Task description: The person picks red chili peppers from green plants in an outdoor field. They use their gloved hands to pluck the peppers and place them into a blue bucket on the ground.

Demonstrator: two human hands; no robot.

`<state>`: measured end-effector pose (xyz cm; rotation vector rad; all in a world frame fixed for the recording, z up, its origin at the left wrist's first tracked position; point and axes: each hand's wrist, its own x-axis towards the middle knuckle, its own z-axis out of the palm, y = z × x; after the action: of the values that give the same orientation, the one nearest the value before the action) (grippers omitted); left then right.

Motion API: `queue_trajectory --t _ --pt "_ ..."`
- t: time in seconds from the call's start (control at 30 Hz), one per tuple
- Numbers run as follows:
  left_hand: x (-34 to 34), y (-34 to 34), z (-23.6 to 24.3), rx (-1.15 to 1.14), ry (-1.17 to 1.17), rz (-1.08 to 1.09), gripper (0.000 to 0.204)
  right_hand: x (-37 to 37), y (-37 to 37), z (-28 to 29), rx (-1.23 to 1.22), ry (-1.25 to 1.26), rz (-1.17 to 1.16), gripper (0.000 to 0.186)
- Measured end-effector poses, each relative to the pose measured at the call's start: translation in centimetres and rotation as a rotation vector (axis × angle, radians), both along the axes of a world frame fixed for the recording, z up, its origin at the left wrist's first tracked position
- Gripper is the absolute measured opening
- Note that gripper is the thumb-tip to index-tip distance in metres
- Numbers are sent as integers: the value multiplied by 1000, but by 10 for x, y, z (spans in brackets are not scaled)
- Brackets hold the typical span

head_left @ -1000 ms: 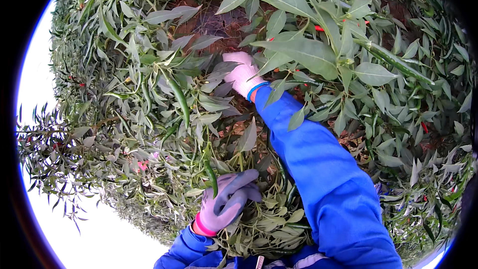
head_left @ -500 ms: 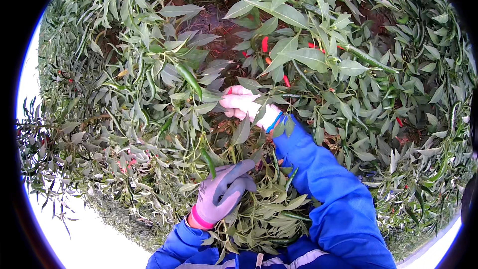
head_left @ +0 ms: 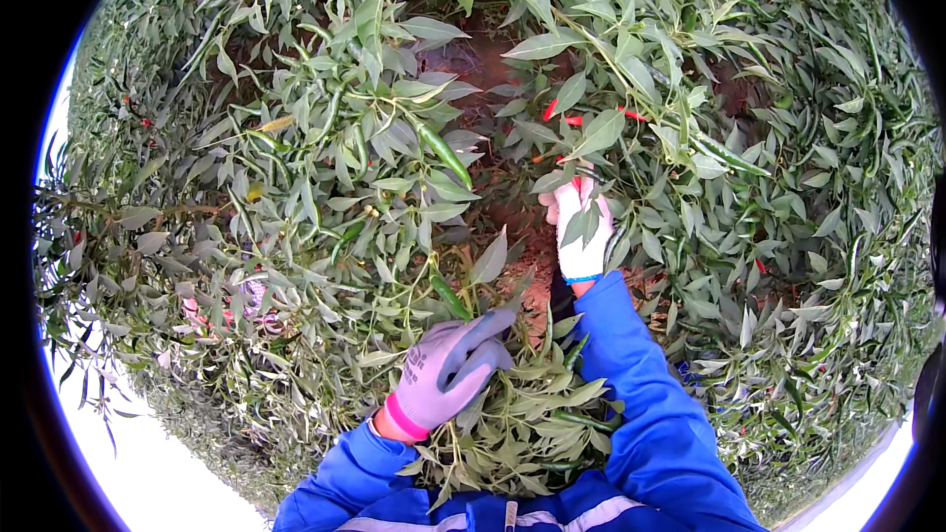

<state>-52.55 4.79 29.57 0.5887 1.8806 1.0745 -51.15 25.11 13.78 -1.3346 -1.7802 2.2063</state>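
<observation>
My right hand [head_left: 581,229], in a white glove with a blue band at the wrist, reaches among the pepper plants with its fingers bent and partly behind leaves. A red chili pepper [head_left: 577,181] shows at its fingertips. Just beyond it more red chilies [head_left: 574,120] hang. My left hand [head_left: 455,366] wears a lilac-grey glove with a pink cuff; thumb and fingers are apart, with nothing visible between them. It rests against leafy stems [head_left: 527,404] in front of my body. A green chili [head_left: 449,297] hangs right above it, and a longer green chili [head_left: 442,155] farther up.
Dense pepper foliage surrounds both arms. Reddish-brown soil [head_left: 473,67] shows between the rows. A leafy branch [head_left: 631,64] arches across at the far side. Pink and purple patches [head_left: 254,298] show through the leaves at left; what they are is unclear.
My right hand has moved right and slightly away from me, from the left-hand plant to the red chilies. My left hand stays nearly in place. The whole view has shifted a little.
</observation>
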Motion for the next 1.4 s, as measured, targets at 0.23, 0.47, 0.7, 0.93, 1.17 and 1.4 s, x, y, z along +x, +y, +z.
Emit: queue_trajectory --t 0.23,0.47,0.7,0.93,1.17,1.4 --pt "-3 -1 4 3 -62 27 47 -37 18 -1 -167 55 -143 23" --pt "1 -5 2 14 -37 55 47 -31 22 -11 -218 67 -69 24" --pt "-1 1 7 -13 -60 68 44 -27 31 -12 -489 103 -49 28" --pt "0 4 11 -10 -55 91 44 -8 20 -12 -857 -46 -173 11" --pt "5 -2 3 6 0 86 45 -4 16 50 -915 30 51 30" --pt "3 3 9 24 -6 146 40 -5 36 70 -94 155 -3 24"
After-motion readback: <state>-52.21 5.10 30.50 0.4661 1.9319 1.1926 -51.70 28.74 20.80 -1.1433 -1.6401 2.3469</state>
